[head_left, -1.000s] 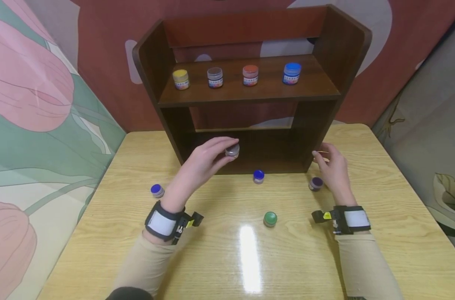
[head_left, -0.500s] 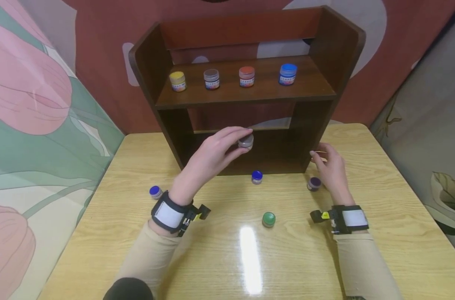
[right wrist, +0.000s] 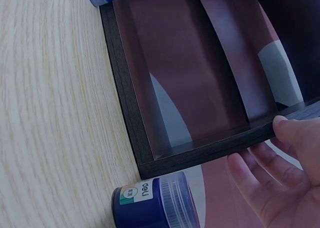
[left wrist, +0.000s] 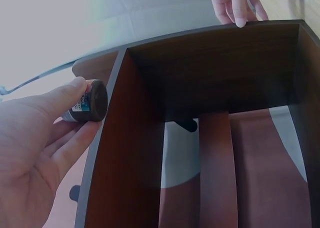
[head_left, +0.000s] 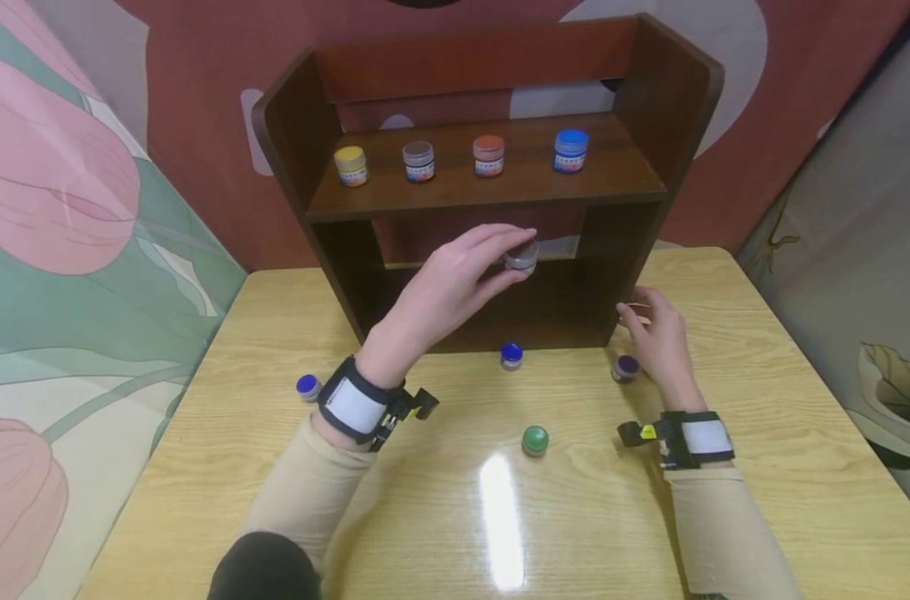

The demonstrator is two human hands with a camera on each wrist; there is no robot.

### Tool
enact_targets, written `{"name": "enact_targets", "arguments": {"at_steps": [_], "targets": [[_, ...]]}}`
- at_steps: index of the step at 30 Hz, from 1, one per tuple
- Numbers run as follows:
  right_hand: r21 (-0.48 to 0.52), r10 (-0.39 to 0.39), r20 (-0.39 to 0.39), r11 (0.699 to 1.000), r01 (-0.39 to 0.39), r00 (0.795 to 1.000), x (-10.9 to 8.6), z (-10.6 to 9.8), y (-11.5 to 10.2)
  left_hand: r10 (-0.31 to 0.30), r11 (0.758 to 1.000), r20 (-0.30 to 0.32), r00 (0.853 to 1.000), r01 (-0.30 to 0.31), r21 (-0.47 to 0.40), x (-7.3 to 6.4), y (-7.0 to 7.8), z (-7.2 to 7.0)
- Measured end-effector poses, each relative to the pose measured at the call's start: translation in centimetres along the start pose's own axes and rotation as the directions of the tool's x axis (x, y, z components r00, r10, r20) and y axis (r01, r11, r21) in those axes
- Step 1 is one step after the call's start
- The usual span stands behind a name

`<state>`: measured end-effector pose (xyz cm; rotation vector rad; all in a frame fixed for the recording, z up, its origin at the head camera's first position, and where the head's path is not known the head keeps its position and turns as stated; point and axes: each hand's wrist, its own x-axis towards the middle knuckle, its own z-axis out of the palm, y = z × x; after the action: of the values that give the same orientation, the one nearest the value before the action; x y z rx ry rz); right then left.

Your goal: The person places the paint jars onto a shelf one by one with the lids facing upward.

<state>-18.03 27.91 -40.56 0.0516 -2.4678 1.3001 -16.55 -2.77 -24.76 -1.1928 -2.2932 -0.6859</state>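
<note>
My left hand (head_left: 443,279) holds a small paint jar (head_left: 522,257) between thumb and fingers, raised in front of the brown two-tier shelf (head_left: 492,198). In the left wrist view the jar's dark end (left wrist: 100,101) faces the upper board's front edge. My right hand (head_left: 659,333) grips the edge of the shelf's right side panel low down. The right wrist view has the thumb (right wrist: 282,125) on the front edge and the other fingers around the outer side. A dark purple paint jar (head_left: 626,368) stands on the table just beside that hand.
Yellow (head_left: 352,167), dark clear-lidded (head_left: 419,162), red (head_left: 488,157) and blue (head_left: 571,152) paint jars stand in a row on the upper board. Two blue-lidded jars (head_left: 511,357) and a green one (head_left: 535,441) are on the wooden table (head_left: 575,517). Printed fabric hangs behind.
My left hand has carried the paint jar up and to the right, from the lower compartment's height to just under the upper board. The right hand keeps its grip on the side panel.
</note>
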Motion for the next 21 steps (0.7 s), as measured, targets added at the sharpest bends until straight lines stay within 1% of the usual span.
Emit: {"name": "enact_targets", "arguments": {"at_steps": [2,6,8,10,16,21], "targets": [[0.002,0.001,0.000,1.000,-0.001,1.000,0.0,0.0,0.0,-0.008,1.000,-0.010,1.000,0.007,-0.026,0.5,0.2,0.1],[-0.009,0.003,-0.003,1.000,-0.003,1.000,-0.1,0.0,-0.1,-0.048,0.994,-0.030,0.998,0.045,-0.099,1.5,0.4,0.4],[-0.013,0.003,-0.004,1.000,-0.003,1.000,-0.1,0.0,-0.1,-0.062,0.992,-0.038,0.997,0.057,-0.114,2.0,0.6,0.6],[-0.010,0.001,-0.004,1.000,-0.001,1.000,-0.1,0.1,-0.1,-0.065,0.992,-0.046,0.997,0.059,-0.114,2.4,0.7,0.7],[-0.006,-0.004,-0.004,1.000,0.004,1.000,0.0,0.1,0.1,-0.044,0.995,-0.060,0.997,0.038,-0.092,3.7,1.0,1.0],[-0.004,-0.008,-0.007,1.000,0.008,1.000,0.0,0.1,0.0,-0.045,0.995,-0.069,0.997,0.039,-0.090,4.9,1.4,1.2]]}}
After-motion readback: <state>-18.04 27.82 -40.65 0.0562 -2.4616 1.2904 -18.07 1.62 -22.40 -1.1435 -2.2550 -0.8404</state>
